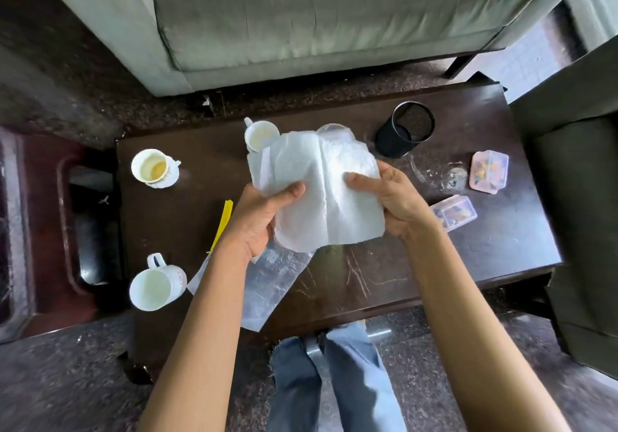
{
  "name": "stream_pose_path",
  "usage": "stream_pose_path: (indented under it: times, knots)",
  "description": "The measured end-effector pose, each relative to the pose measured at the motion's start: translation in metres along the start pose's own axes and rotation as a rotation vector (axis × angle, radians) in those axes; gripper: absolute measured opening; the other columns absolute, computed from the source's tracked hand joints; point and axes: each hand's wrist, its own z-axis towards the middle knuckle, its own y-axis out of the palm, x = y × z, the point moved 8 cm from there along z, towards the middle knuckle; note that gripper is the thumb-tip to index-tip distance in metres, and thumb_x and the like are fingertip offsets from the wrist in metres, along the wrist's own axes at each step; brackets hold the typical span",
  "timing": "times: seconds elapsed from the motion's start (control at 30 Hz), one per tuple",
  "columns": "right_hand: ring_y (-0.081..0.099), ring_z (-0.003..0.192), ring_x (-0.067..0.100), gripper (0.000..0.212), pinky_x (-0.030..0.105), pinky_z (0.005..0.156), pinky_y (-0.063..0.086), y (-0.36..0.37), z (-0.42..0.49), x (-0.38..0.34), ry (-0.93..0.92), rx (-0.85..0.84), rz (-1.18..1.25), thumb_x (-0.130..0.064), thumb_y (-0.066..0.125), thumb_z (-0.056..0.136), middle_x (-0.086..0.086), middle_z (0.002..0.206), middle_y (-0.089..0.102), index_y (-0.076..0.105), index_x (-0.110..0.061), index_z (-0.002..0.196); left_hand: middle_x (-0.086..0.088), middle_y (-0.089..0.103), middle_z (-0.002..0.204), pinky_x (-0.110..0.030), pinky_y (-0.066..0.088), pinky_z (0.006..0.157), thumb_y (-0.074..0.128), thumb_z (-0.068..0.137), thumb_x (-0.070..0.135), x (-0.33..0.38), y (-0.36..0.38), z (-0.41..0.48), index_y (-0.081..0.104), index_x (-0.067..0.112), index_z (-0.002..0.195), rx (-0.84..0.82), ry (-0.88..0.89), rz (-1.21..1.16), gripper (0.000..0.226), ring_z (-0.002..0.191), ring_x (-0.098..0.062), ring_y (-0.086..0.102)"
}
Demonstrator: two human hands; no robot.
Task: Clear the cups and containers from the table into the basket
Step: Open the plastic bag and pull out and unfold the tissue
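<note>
Both hands hold a white paper towel (317,191) above the dark wooden table (501,251). My left hand (264,221) grips its left edge and my right hand (391,197) pinches its right side. On the table stand a white cup on a saucer (152,167) at the left, a white mug (155,286) at the near left corner, and a white cup (259,132) behind the towel. A clear glass rim (332,128) peeks over the towel. Two small plastic containers (490,171) (456,211) lie at the right.
A black mesh pen holder (404,129) stands at the far right. A clear plastic bag (267,291) and a yellow strip (222,221) lie near the front edge. A dark red basket (67,224) sits on the floor to the left. A grey sofa (334,20) is behind.
</note>
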Motion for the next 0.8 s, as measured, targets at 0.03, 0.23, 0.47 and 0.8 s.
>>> stream_pose_path:
  times: [0.03,0.23,0.47,0.8]
  knots:
    - [0.068,0.090,0.034,0.041,0.047,0.073,0.058,-0.012,0.004,0.003,0.026,0.094,-0.034,-0.005,0.075,0.077,0.020,0.110,0.067,0.060,0.000,0.115,-0.002,0.073,0.103,-0.033,0.056,0.075,0.074,0.069,0.013,-0.003,0.003,0.004,0.063,0.013,0.116,-0.007,-0.029,0.018,0.048,0.100,-0.019,0.069]
    - [0.065,0.104,0.034,0.077,0.047,0.083,0.055,-0.042,0.011,0.001,0.254,0.005,-0.057,-0.025,0.089,0.058,0.017,0.118,0.066,0.059,-0.004,0.125,-0.008,0.070,0.110,-0.035,0.052,0.089,0.076,0.065,0.005,-0.002,0.034,0.035,0.063,0.009,0.117,0.000,-0.052,0.065,0.054,0.106,-0.023,0.065]
    - [0.068,0.102,0.028,0.046,0.041,0.081,0.057,-0.063,0.011,-0.070,0.009,-0.129,-0.229,0.007,0.073,0.071,0.012,0.108,0.071,0.063,-0.002,0.115,-0.001,0.074,0.098,-0.031,0.056,0.082,0.072,0.070,-0.002,0.026,0.088,0.065,0.066,0.016,0.103,-0.047,0.067,0.119,0.038,0.098,-0.018,0.069]
    - [0.065,0.075,0.018,0.024,0.029,0.061,0.054,-0.146,0.052,-0.135,-0.229,0.410,-0.647,-0.004,0.076,0.071,0.000,0.084,0.068,0.063,-0.014,0.088,0.001,0.066,0.083,-0.029,0.054,0.064,0.074,0.079,0.023,0.032,0.150,0.129,0.063,0.014,0.089,0.354,0.167,0.532,0.018,0.073,-0.013,0.063]
